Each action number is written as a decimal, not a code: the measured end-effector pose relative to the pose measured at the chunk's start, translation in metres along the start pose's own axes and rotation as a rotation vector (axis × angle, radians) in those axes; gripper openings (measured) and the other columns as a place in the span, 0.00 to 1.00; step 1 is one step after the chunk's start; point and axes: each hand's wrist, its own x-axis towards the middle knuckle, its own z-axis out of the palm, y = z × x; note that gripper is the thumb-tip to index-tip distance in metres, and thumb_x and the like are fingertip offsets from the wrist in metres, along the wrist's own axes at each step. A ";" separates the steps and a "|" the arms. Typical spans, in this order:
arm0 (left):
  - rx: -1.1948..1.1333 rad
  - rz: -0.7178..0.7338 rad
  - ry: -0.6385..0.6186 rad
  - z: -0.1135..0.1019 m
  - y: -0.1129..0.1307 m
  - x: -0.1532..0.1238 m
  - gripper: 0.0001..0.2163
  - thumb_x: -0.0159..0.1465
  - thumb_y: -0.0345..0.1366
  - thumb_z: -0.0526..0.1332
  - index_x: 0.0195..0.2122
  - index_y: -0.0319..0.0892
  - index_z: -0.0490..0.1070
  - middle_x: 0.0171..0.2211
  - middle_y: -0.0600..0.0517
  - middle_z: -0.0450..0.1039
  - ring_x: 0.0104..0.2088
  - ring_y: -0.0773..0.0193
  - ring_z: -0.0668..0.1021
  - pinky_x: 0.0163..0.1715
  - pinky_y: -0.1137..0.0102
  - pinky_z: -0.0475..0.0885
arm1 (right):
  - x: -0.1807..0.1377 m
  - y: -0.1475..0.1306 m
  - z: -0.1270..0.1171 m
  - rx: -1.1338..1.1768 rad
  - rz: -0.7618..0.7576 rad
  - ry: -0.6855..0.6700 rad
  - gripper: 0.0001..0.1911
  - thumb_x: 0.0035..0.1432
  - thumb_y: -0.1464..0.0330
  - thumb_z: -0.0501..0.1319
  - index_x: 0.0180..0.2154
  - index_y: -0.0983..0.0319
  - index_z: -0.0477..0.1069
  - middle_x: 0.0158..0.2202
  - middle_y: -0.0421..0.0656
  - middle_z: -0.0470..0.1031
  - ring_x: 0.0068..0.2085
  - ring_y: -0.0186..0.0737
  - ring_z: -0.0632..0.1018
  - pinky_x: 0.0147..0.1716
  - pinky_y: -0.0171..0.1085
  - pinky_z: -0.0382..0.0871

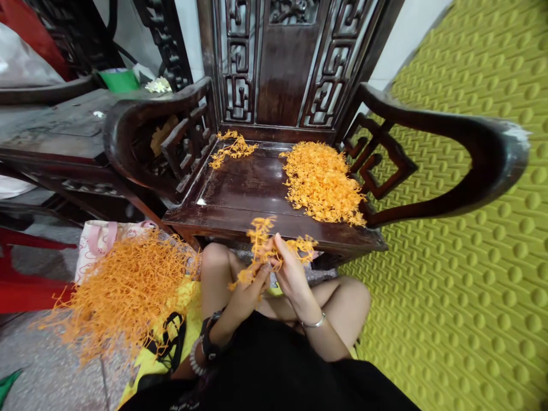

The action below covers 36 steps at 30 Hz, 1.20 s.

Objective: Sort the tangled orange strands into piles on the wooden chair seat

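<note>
Orange branching sprigs (260, 235), which look like plastic, stick out between my two hands above my lap. My left hand (250, 290) is closed, its fingertips pinching the sprigs from the left side. Facing it, my right hand (294, 277) is also closed on the sprigs, thumb pointing up. More of the bunch juts out past its right side. The fingertips of both hands meet, so the exact grip points are hidden. In front, a dense pile of small orange pieces (321, 180) lies on the right of the chair seat (246, 185), and a few loose sprigs (233, 148) lie at its back left.
A large heap of orange stems (128, 291) is at my left, by a white and pink cloth bag (94, 245). The dark carved wooden chair has curved armrests (454, 131). A yellow textured surface (471, 285) fills the right; a side table (55, 128) stands left.
</note>
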 end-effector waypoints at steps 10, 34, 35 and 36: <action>-0.028 -0.208 -0.225 0.006 0.007 -0.022 0.28 0.61 0.60 0.52 0.18 0.39 0.64 0.12 0.59 0.51 0.15 0.73 0.52 0.18 0.71 0.45 | -0.021 -0.058 0.003 0.250 -0.195 0.017 0.34 0.56 0.53 0.63 0.16 0.63 0.43 0.13 0.31 0.43 0.15 0.25 0.47 0.15 0.28 0.49; -0.237 -0.080 -0.181 -0.006 0.031 -0.017 0.26 0.63 0.57 0.52 0.19 0.42 0.56 0.14 0.60 0.45 0.16 0.73 0.48 0.18 0.71 0.43 | -0.007 -0.070 -0.004 -0.080 -0.373 -0.169 0.27 0.43 0.43 0.66 0.24 0.59 0.63 0.19 0.33 0.55 0.17 0.26 0.54 0.16 0.31 0.49; -0.243 -0.066 -0.159 -0.006 0.031 -0.015 0.25 0.64 0.56 0.53 0.19 0.42 0.57 0.14 0.60 0.45 0.16 0.73 0.48 0.18 0.72 0.45 | -0.004 -0.065 -0.005 -0.071 -0.346 -0.170 0.26 0.41 0.44 0.67 0.28 0.58 0.65 0.22 0.34 0.58 0.18 0.26 0.55 0.17 0.31 0.51; -0.248 -0.054 -0.139 -0.006 0.030 -0.013 0.24 0.64 0.55 0.53 0.19 0.41 0.57 0.14 0.60 0.45 0.16 0.73 0.49 0.19 0.72 0.46 | -0.002 -0.061 -0.007 -0.063 -0.321 -0.157 0.28 0.39 0.44 0.68 0.32 0.58 0.67 0.24 0.35 0.60 0.19 0.27 0.57 0.18 0.31 0.54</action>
